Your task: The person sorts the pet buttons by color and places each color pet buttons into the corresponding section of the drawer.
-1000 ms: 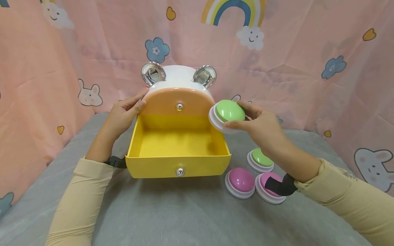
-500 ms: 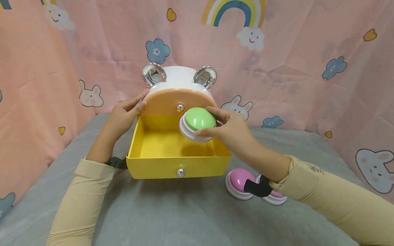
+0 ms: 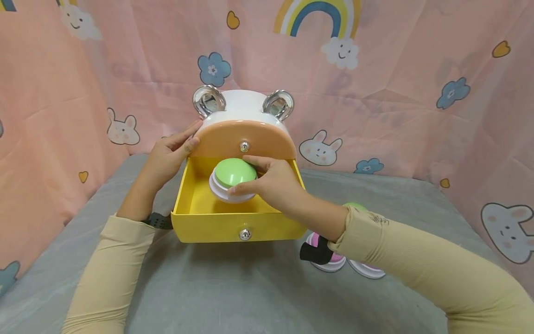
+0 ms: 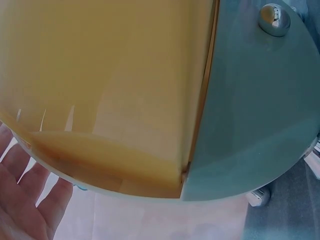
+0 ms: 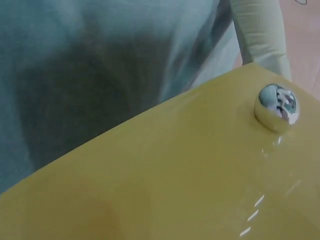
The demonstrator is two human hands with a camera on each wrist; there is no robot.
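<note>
My right hand (image 3: 279, 183) pinches a green dome-topped push button (image 3: 235, 172) with a white base, its thumb on the near side and fingers at the back. It is inside the pulled-out yellow drawer (image 3: 208, 227) of a bear-eared drawer box (image 3: 244, 104). My left hand (image 3: 164, 160) rests against the box's left side, thumb by the orange upper front (image 3: 221, 139). The left wrist view shows these fingers (image 4: 55, 202) extended along the edge. In the right wrist view, the drawer front and its chrome knob (image 5: 276, 108) fill the foreground; the right hand is out of frame.
Two pink push buttons (image 3: 333, 268) and another green one (image 3: 354, 205) lie on the grey cloth (image 3: 233, 292) right of the drawer, partly behind my right forearm. Below the drawer, a blue-grey front (image 4: 250, 110) with a knob shows. A pink patterned curtain (image 3: 396, 116) hangs behind.
My right hand has carried the green push button leftward and down, from right of the box into the open yellow drawer. The left hand stays at the box's side.
</note>
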